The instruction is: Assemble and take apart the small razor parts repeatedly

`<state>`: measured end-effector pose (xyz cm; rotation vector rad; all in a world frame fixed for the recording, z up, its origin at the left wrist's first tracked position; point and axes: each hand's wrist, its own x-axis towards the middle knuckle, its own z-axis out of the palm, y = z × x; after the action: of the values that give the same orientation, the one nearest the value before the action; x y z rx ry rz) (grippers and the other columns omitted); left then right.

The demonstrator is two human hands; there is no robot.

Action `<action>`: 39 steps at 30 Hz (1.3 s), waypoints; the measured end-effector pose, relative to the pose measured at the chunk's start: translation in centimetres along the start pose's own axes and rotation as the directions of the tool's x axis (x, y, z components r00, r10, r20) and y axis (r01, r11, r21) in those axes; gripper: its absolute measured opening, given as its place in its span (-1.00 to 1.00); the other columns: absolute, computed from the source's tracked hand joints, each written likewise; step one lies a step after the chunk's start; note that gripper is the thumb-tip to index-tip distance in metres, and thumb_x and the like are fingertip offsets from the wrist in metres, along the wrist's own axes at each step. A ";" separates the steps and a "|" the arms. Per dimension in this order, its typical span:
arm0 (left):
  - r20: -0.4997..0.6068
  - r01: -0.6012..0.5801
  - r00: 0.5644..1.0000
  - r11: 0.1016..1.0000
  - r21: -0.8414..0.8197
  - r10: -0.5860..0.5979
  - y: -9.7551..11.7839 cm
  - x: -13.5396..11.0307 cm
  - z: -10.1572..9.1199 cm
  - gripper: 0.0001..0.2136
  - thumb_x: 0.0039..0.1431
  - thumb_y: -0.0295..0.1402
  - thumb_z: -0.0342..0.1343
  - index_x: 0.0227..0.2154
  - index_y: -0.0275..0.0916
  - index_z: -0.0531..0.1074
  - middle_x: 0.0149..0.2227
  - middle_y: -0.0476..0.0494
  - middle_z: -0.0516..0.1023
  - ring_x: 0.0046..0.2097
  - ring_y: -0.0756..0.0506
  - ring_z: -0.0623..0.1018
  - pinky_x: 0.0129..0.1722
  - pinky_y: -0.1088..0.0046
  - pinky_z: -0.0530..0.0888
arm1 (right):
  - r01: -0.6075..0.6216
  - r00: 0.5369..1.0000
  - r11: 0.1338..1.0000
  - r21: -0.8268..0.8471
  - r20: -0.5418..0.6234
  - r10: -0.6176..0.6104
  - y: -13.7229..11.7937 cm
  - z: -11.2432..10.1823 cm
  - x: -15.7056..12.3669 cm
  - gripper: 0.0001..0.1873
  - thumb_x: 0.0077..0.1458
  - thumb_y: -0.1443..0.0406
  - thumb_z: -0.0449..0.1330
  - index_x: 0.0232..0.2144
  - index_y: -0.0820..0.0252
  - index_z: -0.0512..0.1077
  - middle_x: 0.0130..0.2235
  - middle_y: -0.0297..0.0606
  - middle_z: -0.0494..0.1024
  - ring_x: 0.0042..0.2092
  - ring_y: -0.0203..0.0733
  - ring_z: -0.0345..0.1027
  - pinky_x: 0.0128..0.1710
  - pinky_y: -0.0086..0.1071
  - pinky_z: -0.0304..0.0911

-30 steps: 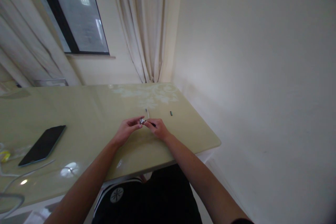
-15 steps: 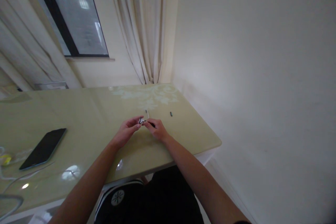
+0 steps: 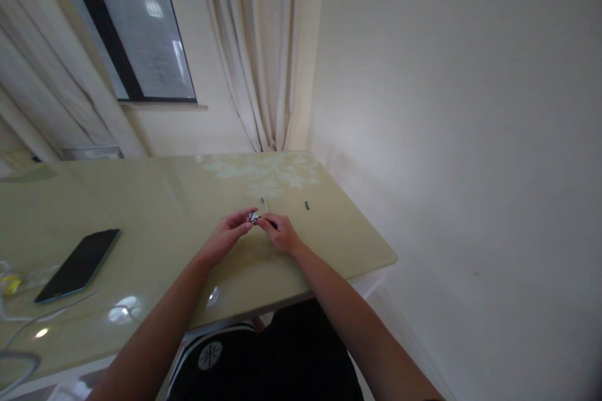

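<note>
Both my hands meet over the middle of a pale green table (image 3: 155,200). My left hand (image 3: 226,235) pinches a small black-and-white object (image 3: 254,217) between thumb and fingertips. My right hand (image 3: 279,232) is closed on the same small object from the right, and a thin dark piece shows at its fingers. The object is too small to name. A short white piece (image 3: 264,203) lies on the table just beyond my fingers. A tiny dark part (image 3: 307,205) lies further right on the table.
A black phone (image 3: 78,265) lies face up at the left. White cables (image 3: 28,319) and a yellow item (image 3: 8,285) sit near the left edge. A wall runs close along the table's right side; a window and curtains stand behind.
My hands stay joined on the small object with barely any movement. The view has shifted slightly.
</note>
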<state>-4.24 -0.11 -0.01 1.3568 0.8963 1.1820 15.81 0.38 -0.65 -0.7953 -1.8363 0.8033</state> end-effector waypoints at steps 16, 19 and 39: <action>-0.063 -0.053 0.996 0.978 0.200 0.066 -0.5 0.3 0.9 -0.49 -0.03 -0.11 0.42 -0.01 -0.22 0.60 -0.42 -0.01 0.53 -0.38 -0.02 0.48 -0.35 0.48 0.37 | 0.058 0.948 0.996 -0.064 -0.309 -0.075 -0.1 -2.1 1.3 -0.69 0.28 0.10 0.25 -0.18 0.19 0.64 -0.25 -0.20 0.46 -0.24 -0.19 0.34 -0.20 -0.36 0.25; 0.030 -0.059 0.998 0.871 0.488 0.051 -1.3 0.1 1.6 -0.68 0.11 -0.05 0.27 -0.31 -0.24 0.63 -0.52 -0.02 0.49 -0.45 -0.05 0.43 -0.43 0.46 0.31 | -0.045 0.847 0.990 -0.137 -0.530 -0.034 0.7 -5.6 2.3 -0.68 0.28 0.12 0.21 -0.10 0.21 0.62 -0.17 -0.17 0.42 -0.22 -0.20 0.32 -0.20 -0.37 0.26; -0.262 0.275 0.957 0.102 0.956 -0.127 -0.5 3.4 7.6 -0.51 0.32 -0.04 -0.13 -0.25 -0.31 0.59 -0.18 -0.51 0.65 -0.12 -0.45 0.65 -0.20 0.07 0.49 | -0.624 0.764 0.596 -0.505 -0.555 0.330 7.2 -14.4 -1.0 -0.75 0.26 0.27 0.20 -0.23 0.23 0.69 -0.22 -0.05 0.67 -0.17 -0.05 0.52 -0.18 -0.34 0.27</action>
<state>3.91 1.43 0.53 2.0900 2.1442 0.2402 30.69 6.42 -2.05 -1.8669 -1.4999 0.2086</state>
